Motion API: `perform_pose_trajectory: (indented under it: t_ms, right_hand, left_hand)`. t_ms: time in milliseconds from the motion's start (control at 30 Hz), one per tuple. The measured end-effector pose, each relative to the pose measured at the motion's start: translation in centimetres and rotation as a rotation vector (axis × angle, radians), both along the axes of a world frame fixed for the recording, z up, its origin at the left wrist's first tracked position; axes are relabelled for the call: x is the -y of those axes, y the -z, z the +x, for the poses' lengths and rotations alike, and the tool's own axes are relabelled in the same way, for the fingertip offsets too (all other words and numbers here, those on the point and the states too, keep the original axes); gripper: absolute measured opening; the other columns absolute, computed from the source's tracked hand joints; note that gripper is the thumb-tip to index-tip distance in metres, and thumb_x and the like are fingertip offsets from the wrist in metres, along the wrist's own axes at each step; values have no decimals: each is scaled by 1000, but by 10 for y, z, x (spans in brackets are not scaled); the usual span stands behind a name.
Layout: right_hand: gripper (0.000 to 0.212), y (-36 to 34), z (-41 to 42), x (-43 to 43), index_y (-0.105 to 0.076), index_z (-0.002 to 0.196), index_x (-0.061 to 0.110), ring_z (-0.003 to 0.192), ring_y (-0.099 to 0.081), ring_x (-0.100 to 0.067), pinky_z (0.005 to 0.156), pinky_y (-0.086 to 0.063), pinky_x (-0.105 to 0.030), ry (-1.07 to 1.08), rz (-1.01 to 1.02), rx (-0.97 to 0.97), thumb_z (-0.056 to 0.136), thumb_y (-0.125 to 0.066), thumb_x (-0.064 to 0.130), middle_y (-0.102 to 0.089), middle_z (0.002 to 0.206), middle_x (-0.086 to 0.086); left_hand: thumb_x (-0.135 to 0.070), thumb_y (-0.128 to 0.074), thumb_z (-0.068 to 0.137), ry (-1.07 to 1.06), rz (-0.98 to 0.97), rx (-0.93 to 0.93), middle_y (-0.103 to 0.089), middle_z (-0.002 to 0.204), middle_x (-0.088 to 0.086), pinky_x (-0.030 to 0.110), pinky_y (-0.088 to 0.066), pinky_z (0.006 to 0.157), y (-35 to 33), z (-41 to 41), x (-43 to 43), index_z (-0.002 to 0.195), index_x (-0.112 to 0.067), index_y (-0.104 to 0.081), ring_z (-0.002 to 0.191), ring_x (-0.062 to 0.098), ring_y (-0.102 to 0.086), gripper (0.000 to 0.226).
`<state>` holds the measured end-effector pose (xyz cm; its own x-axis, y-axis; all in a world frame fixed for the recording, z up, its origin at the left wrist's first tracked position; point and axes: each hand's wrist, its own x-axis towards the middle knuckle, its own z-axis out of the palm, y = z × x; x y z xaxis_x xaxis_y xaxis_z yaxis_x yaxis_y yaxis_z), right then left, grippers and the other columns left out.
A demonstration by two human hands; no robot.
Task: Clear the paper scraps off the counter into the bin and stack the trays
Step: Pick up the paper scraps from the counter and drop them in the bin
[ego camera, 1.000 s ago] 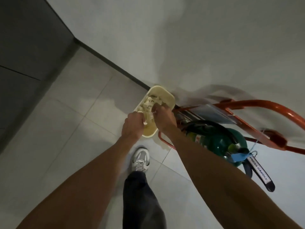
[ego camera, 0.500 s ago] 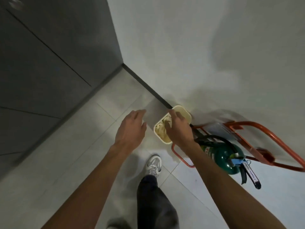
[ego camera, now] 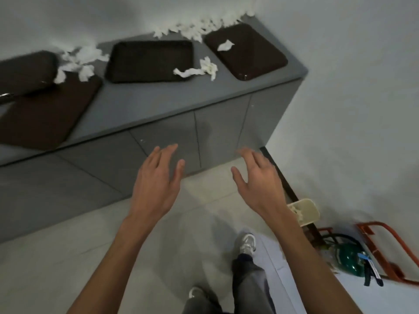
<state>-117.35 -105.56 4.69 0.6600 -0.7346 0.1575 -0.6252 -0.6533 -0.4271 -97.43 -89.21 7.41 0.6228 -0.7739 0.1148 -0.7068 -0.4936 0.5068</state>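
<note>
Left hand [ego camera: 156, 184] and right hand [ego camera: 258, 184], fingers spread and empty, face the counter [ego camera: 158, 103]; hasty sweeping could, seemingly, knock back-edge paper scraps [ego camera: 197, 30] floorward, missing the bin [ego camera: 306, 211]

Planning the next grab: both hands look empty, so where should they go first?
Probably reach the right hand up to the scraps lying between the middle tray and the right tray. Both hands are open and empty, these scraps lie nearest the counter front, and the bin stands close by on the right.
</note>
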Motion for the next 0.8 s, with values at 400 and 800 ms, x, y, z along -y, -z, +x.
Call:
perform_pose_trajectory:
  t_ms: [400, 800]
  right_hand:
    - [48, -74, 235, -203, -51, 152, 28, 151, -41, -19, 123, -37, -46, -485, 51, 110, 107, -54, 44, -50, 159, 6]
    - [39, -41, 529, -292, -60, 142, 24, 135, -56, -16, 111, -50, -42, -714, 149, 156, 105, -60, 35, -60, 146, 5]
  left_hand:
    - [-44, -44, 107, -593, -151, -67, -59, 144, 0, 36, -39, 111, -51, 142, -292, 146, -27, -50, 135, 24, -52, 43]
    - [-42, -48, 106, -933, -82, -181, -65, 135, -6, 33, -43, 106, -10, 360, -412, 135, -26, -59, 127, 19, -58, 35]
